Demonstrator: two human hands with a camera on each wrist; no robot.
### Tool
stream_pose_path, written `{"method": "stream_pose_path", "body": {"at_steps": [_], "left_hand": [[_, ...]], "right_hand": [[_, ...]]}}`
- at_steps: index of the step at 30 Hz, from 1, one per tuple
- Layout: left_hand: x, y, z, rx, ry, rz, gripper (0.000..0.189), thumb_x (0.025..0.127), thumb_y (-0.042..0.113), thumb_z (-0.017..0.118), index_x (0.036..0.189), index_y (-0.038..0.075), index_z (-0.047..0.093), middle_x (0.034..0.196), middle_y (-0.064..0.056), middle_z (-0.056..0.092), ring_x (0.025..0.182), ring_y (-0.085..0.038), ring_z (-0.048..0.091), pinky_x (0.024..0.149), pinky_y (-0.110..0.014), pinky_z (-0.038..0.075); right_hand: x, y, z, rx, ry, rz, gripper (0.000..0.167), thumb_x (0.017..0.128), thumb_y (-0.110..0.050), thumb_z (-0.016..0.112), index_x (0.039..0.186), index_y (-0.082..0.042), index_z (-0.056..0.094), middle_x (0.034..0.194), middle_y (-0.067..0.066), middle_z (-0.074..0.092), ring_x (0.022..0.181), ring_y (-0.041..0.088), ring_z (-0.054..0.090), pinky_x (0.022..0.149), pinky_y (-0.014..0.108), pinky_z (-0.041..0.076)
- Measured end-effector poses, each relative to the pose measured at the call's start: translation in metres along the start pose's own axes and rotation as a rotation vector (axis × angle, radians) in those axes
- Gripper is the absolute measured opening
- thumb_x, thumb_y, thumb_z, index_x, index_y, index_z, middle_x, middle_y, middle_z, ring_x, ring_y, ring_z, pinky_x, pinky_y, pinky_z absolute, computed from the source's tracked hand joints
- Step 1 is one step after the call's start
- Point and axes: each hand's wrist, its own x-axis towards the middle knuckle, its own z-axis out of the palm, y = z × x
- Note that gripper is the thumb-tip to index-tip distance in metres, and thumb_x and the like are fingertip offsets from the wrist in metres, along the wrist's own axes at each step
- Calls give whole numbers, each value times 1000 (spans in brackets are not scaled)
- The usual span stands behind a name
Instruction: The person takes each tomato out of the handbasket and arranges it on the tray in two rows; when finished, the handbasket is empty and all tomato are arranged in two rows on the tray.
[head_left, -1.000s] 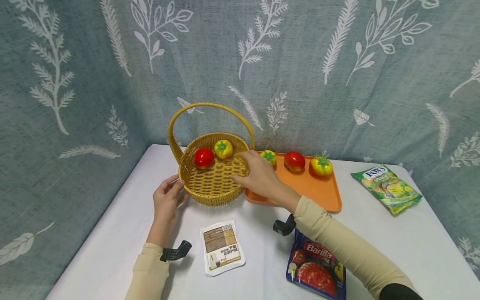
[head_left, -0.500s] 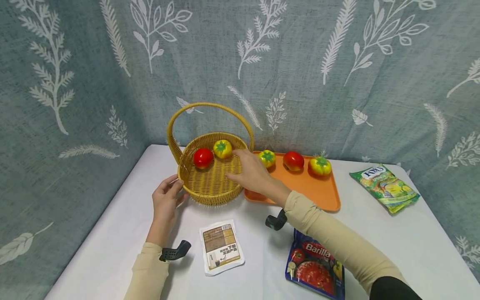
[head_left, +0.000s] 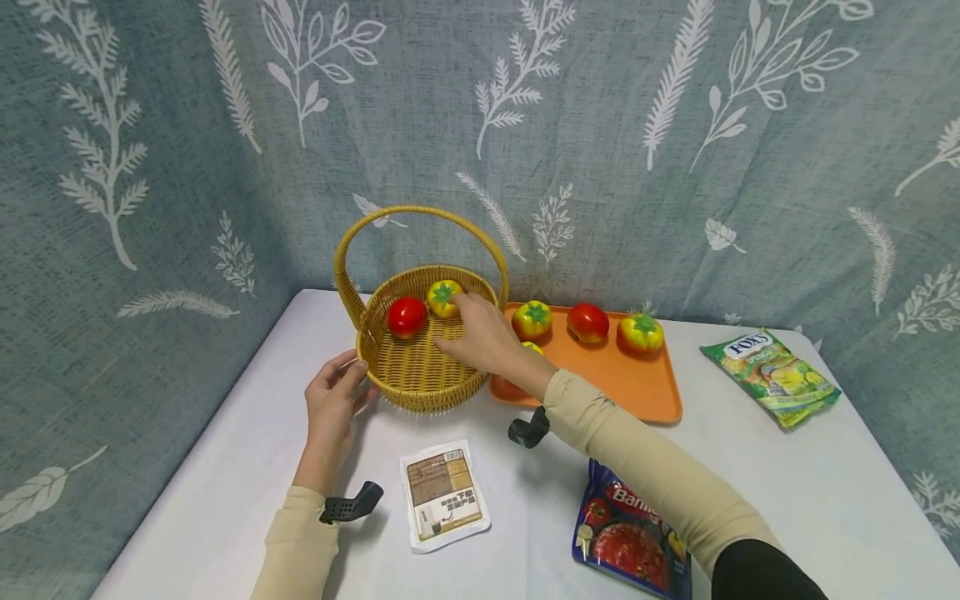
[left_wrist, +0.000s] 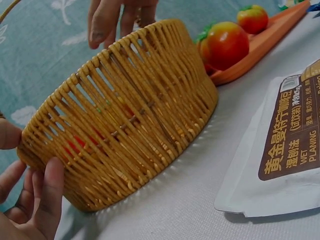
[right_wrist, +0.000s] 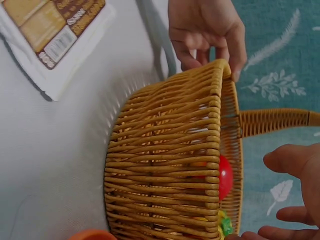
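The wicker basket (head_left: 427,396) with its tall arched handle holds a red tomato (head_left: 407,317) and a yellow tomato (head_left: 444,298) with a green leafy top. At the basket's left side my left hand (head_left: 333,400) grips the rim, thumb on one side and fingers on the other, as the left wrist view shows. Over the right rim reaches my right hand (head_left: 491,342), fingertips right at the yellow tomato. In the right wrist view, the right hand (right_wrist: 300,170) has its thumb and fingers spread apart, with nothing gripped between them.
An orange tray (head_left: 622,383) right of the basket bears several tomatoes, one partly behind the right hand. A green candy bag (head_left: 772,375) lies far right. Nearer are a white-and-brown pouch (head_left: 444,496) and a blue sauce pouch (head_left: 626,542), partly under the right forearm.
My right hand has moved left and farther over the basket, up to the yellow tomato, uncovering more tomatoes on the tray. My left hand has kept its hold on the rim.
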Motion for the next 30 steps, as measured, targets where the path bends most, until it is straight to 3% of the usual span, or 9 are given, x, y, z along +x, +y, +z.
{"method": "stream_pose_path", "body": {"at_steps": [15,30], "left_hand": [[1,-3,2,-11,-6,0,39,100,22,63,136,10,56,122,-6,58,115,-27,62,80,-24,60],[-1,0,-1,-9,1,0,40,99,23,64,136,10,56,119,-5,57,113,-25,62,80,-24,59]], "right_hand": [[25,1,9,-46,-3,64,69,86,-35,77,140,1,52,129,16,57,110,30,60,90,39,56],[48,-2,14,-92,-62,158,72,89,-37,75,144,-1,44,127,14,53,109,26,57,89,35,54]]}}
